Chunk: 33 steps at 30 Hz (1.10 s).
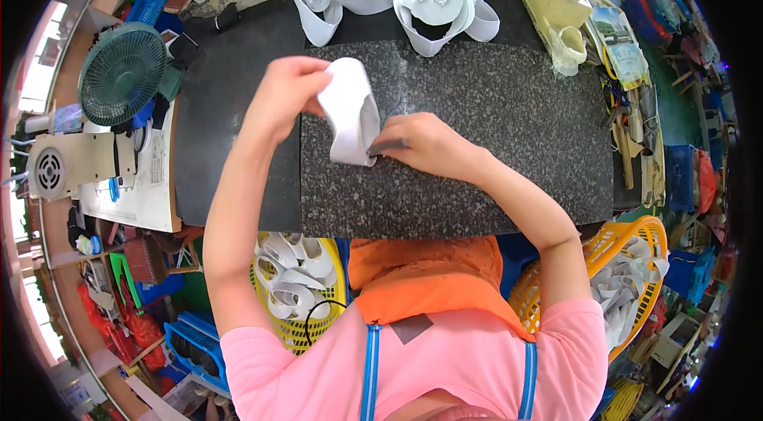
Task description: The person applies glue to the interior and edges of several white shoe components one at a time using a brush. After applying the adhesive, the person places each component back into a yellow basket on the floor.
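My left hand (286, 95) grips the top of a white folded strap piece (351, 111) and holds it against the dark speckled stone slab (493, 119). My right hand (425, 144) presses a small grey tool (388, 147) against the lower right edge of that white piece. Several finished white pieces (433, 0), one with a sparkling bow ornament, lie at the far edge of the slab.
A green fan (121, 73) and a beige machine (60, 166) stand at the left. A pale glue bottle (556, 3) sits at the back right. Yellow baskets of white pieces sit below the table at the left (306, 286) and right (628, 278).
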Tool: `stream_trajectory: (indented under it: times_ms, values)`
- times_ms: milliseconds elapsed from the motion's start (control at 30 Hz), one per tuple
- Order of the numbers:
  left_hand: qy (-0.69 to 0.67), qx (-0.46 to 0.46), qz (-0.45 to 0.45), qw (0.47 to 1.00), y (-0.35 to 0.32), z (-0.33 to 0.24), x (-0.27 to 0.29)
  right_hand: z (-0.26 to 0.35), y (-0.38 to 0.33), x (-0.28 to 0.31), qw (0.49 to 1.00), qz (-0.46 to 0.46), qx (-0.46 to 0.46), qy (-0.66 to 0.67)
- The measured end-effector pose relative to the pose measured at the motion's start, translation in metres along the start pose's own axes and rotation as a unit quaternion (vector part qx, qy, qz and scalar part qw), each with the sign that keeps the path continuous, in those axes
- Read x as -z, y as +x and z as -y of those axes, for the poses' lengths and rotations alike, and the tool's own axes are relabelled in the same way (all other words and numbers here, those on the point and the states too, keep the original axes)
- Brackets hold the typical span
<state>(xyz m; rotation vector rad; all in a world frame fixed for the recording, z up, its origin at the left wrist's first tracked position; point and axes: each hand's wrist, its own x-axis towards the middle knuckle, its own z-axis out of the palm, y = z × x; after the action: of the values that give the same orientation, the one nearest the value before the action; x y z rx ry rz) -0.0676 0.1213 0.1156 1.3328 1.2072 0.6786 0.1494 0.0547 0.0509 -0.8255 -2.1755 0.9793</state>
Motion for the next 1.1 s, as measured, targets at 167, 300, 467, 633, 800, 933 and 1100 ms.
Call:
stream_trajectory:
  times_ms: [167,300,467,633,800,933,1100]
  values:
    - [0.140,0.081,0.044,0.986,0.098,0.016,0.008,-0.016,0.013,0.002,0.988,-0.067,-0.049,-0.126]
    - [0.267,0.107,0.092,0.953,0.131,0.013,-0.016,-0.043,0.016,0.001,0.944,-0.126,0.035,-0.302]
    - [0.285,0.124,0.136,0.941,0.139,0.019,-0.008,-0.056,0.008,0.001,0.882,-0.157,0.165,-0.412]
    - [0.158,0.068,0.075,0.982,0.080,0.019,0.025,-0.032,-0.012,0.043,0.864,-0.329,0.188,-0.333]
    - [-0.207,-0.070,-0.065,0.974,-0.012,0.031,0.015,0.028,-0.032,0.047,0.867,-0.443,-0.087,0.210]
    - [-0.329,-0.038,-0.104,0.938,-0.057,0.095,-0.010,0.030,-0.012,0.035,0.879,-0.271,-0.189,0.345]
    - [-0.369,-0.031,-0.148,0.917,-0.073,0.118,-0.039,0.032,0.021,0.008,0.934,-0.100,-0.228,0.258]
